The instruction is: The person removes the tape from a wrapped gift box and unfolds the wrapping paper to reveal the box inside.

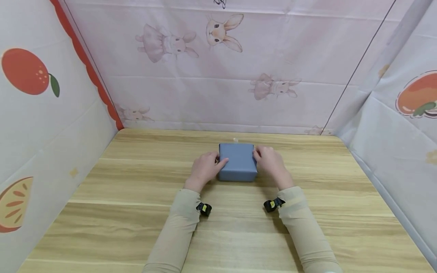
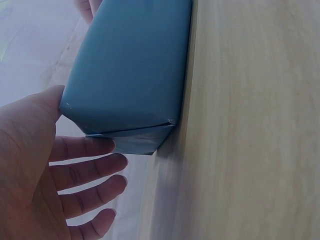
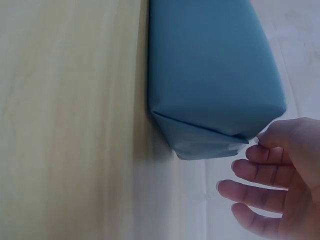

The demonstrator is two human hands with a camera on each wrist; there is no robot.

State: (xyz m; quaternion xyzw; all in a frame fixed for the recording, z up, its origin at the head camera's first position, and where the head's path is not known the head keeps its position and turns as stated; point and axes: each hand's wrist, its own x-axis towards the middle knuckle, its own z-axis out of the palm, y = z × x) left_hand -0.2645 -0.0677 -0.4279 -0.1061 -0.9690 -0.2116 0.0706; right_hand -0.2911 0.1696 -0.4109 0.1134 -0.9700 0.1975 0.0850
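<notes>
A box wrapped in blue paper rests on the wooden table, its end flaps folded in. At its left end is my left hand, thumb over the top edge and index finger against the folded end, gripping the corner lightly. The other left fingers are spread below, off the paper. On the opposite end, my right hand pinches a small clear strip like tape between thumb and index finger, at the tip of the fold. Its remaining fingers curl loosely beside the box.
A small translucent scrap lies on the wooden table just behind the box. Printed cloth hangs along the table's back edge, with more on both sides. Each wrist wears a black strapped camera.
</notes>
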